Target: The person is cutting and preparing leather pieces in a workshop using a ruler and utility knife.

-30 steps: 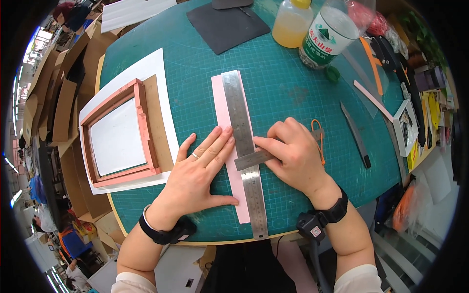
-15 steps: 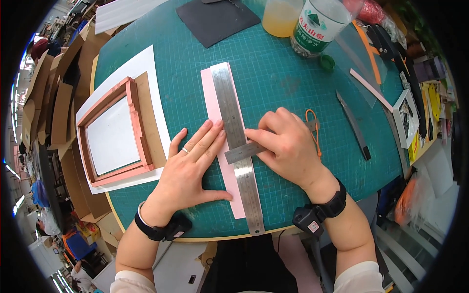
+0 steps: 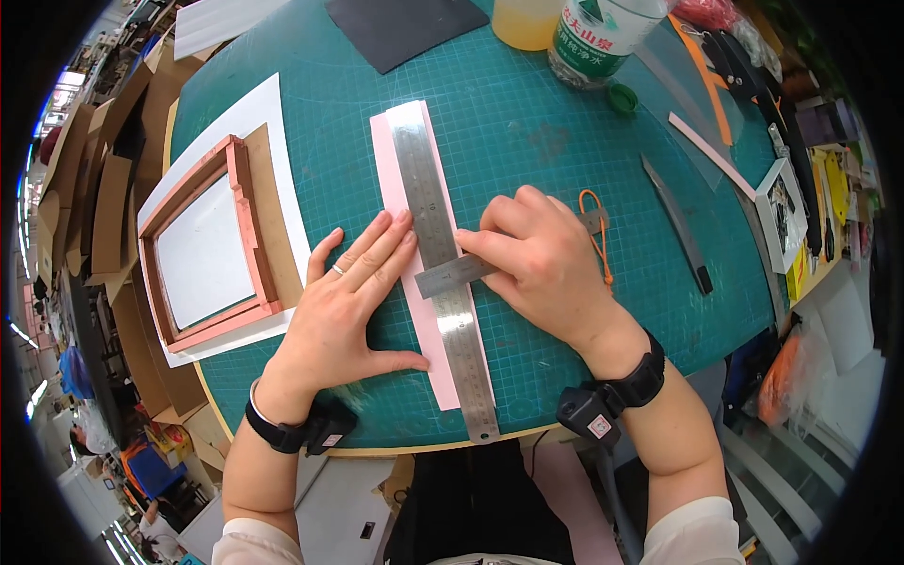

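Note:
A long steel ruler (image 3: 433, 202) lies lengthwise on a pink strip (image 3: 389, 165), with pink showing along both sides. My left hand (image 3: 341, 315) rests flat at the strip's left side, fingers stretched and thumb apart, fingertips and thumb tip touching its edge. Across the long ruler sits a short steel ruler (image 3: 445, 277), pinched between the thumb and fingers of my right hand (image 3: 541, 259). The short ruler's other end, with an orange cord loop (image 3: 607, 259), sticks out beyond that hand. My right index fingertip is at the strip's right edge.
On the green cutting mat (image 3: 546, 395), a pink-edged frame (image 3: 266, 235) lies on white board at left. A craft knife (image 3: 680, 226) lies right. Behind stand a plastic bottle (image 3: 598, 42) and a cup (image 3: 524, 26) of yellowish liquid, beside a dark sheet (image 3: 405, 30).
The whole scene has shifted slightly left and up in the picture. Hands, rulers and pink strip keep nearly the same places relative to each other.

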The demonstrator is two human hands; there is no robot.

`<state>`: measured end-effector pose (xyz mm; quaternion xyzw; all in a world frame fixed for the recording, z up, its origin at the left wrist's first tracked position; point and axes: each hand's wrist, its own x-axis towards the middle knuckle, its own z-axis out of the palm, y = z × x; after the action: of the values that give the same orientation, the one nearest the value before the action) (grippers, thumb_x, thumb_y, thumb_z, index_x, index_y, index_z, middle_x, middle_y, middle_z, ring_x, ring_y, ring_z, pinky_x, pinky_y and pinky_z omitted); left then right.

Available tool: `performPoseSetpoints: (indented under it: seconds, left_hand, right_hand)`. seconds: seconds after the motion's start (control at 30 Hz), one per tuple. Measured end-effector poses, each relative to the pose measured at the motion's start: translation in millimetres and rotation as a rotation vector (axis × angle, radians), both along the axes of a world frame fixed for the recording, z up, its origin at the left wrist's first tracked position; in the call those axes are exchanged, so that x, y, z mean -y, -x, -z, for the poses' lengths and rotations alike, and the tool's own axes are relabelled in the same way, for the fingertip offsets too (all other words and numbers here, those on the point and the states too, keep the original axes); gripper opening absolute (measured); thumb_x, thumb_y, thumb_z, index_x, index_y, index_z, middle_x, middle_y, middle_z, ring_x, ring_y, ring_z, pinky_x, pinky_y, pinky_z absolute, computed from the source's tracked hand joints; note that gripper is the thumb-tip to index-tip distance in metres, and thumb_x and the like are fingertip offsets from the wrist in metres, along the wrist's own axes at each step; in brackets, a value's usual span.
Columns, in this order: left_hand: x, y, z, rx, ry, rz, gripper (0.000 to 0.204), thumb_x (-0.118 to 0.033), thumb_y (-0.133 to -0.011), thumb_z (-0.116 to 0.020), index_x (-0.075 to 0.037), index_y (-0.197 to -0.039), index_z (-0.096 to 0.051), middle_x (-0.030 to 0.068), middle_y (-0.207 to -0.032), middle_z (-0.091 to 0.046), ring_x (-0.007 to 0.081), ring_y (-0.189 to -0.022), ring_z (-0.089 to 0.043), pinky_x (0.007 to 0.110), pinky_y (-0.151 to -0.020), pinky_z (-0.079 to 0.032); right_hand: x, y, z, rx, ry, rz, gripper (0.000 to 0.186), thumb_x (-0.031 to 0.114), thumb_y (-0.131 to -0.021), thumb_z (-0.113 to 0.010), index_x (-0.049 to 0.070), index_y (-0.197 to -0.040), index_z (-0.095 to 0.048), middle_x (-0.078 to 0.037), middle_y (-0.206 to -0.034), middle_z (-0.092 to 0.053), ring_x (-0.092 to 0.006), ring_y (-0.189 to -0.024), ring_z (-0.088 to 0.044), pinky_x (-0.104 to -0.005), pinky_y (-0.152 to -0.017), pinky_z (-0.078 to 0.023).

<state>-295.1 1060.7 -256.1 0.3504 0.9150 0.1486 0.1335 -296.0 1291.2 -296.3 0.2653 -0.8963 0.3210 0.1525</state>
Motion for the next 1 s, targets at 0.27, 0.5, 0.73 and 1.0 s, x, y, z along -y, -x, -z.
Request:
performPoseSetpoints:
  seconds: [0.27,0.5,0.73,1.0]
  left_hand:
    - [-2.4,-0.6,-1.9,0.026,0.012,-0.018,0.112,-0.058,-0.053,-0.079,-0.008,-0.142,-0.033,0.0074,-0.15,-0.028,0.021,-0.139,-0.025,0.044,-0.113,-0.016]
    - [-1.2,0.8,-4.6,0.04,0.002,-0.007,0.109,-0.056,-0.056,-0.078,-0.008,-0.143,-0.032,0.0072,-0.15,-0.028,0.0214,-0.14,-0.023,0.046,-0.114,-0.015]
    - [0.6,10.0,-10.7,0.026,-0.004,0.011,0.109,-0.055,-0.056,-0.078,-0.006,-0.143,-0.033,0.0095,-0.15,-0.029,0.0244,-0.139,-0.024,0.047,-0.113,-0.014]
    - [-4.3,17.8,-5.9,-0.105,-0.088,-0.014,0.086,-0.055,-0.061,-0.075,-0.013,-0.132,-0.05,0.0114,-0.135,-0.042,0.0273,-0.125,-0.041,0.046,-0.105,-0.024]
  right_hand:
    - [-0.3,0.3,0.2,0.018,-0.014,0.003,0.019,0.003,-0.064,-0.067,0.009,-0.082,-0.064,0.0,-0.077,-0.052,-0.0193,-0.074,-0.05,-0.0326,-0.064,-0.042]
    - [2.1,0.5,-3.5,0.024,-0.03,0.023,0.025,0.003,-0.064,-0.068,0.01,-0.088,-0.066,-0.001,-0.076,-0.052,-0.0199,-0.073,-0.051,-0.0333,-0.063,-0.041]
    - [6.1,4.9,-5.1,0.003,-0.036,0.058,0.013,0.008,-0.07,-0.066,0.011,-0.083,-0.063,0.0,-0.076,-0.051,-0.0178,-0.074,-0.051,-0.0321,-0.063,-0.04]
    - [-14.5,42.5,-30.6,0.191,-0.048,0.092,0.029,0.017,-0.071,-0.071,0.008,-0.098,-0.063,-0.005,-0.078,-0.055,-0.0231,-0.075,-0.055,-0.0346,-0.067,-0.04]
